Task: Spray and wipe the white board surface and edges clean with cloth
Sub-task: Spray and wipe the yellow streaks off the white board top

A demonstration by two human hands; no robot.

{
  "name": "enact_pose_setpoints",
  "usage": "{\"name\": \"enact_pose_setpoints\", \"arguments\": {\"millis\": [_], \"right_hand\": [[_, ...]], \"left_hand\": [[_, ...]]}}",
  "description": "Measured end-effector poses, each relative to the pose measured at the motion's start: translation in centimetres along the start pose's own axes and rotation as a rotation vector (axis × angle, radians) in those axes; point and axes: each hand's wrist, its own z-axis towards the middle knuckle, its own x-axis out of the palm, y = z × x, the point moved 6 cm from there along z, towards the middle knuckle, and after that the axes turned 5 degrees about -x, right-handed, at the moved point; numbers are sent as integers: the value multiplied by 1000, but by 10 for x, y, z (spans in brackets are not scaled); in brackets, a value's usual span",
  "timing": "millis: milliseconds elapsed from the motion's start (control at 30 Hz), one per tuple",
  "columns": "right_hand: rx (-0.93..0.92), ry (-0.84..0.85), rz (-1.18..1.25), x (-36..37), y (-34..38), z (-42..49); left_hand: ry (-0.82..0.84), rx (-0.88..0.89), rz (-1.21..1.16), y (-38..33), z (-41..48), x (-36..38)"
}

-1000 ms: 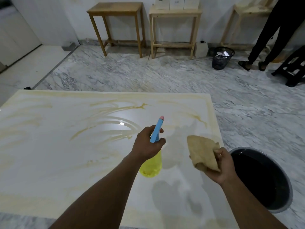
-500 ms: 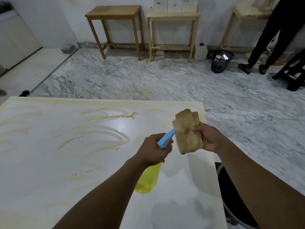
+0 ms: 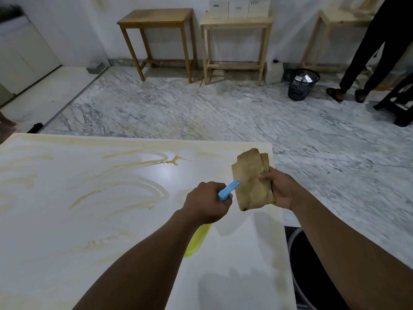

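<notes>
- Room dim-ish, soft overhead light, colours muted.
- Pale glare patch mid white board [image 3: 100, 220]; wet streaks shine nr it.
- Soft-edged arm shadows on board's near-right part.
- Wide-angle bend at frame edges: wooden table [image 3: 156, 19] legs splay outward.
- Top-left corner blurred; centre sharp.

The white board [image 3: 55, 242] carries curved yellow-brown smears; the spray bottle [image 3: 226, 191] has a blue head and a translucent yellow body; the cloth [image 3: 252, 182] is dull tan; the floor [image 3: 201, 113] is white marble veined grey; the mesh basket [image 3: 302, 85] is black.
</notes>
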Motion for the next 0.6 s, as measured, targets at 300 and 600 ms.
{"name": "enact_pose_setpoints", "arguments": {"millis": [300, 600], "right_hand": [[-145, -231, -801, -25, 92, 76], [-192, -14, -1688, -28, 2, 202]], "left_hand": [[-54, -118, -220, 23, 13, 0], [-127, -205, -241, 58, 27, 29]]}}
